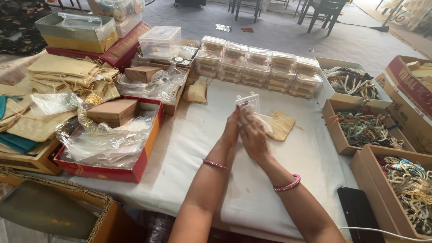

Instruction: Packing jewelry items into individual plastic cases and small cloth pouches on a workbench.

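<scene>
My left hand (232, 130) and my right hand (254, 137) meet over the white cloth (198, 135) at the middle of the table. Together they hold a small clear plastic box (248, 101) with its lid up, and a piece of white tissue (252, 116) is pressed between my fingers just below it. A beige jute pouch (281, 124) lies on the cloth right beside my right hand. Each wrist wears a pink bangle.
Stacked clear plastic boxes (261, 63) line the back. Cardboard boxes of beaded jewellery (364, 128) stand at the right, with a black phone (357, 211) near the edge. At the left sit a red tray (108, 171) with wooden boxes and plastic wrap, and jute pouches (63, 72).
</scene>
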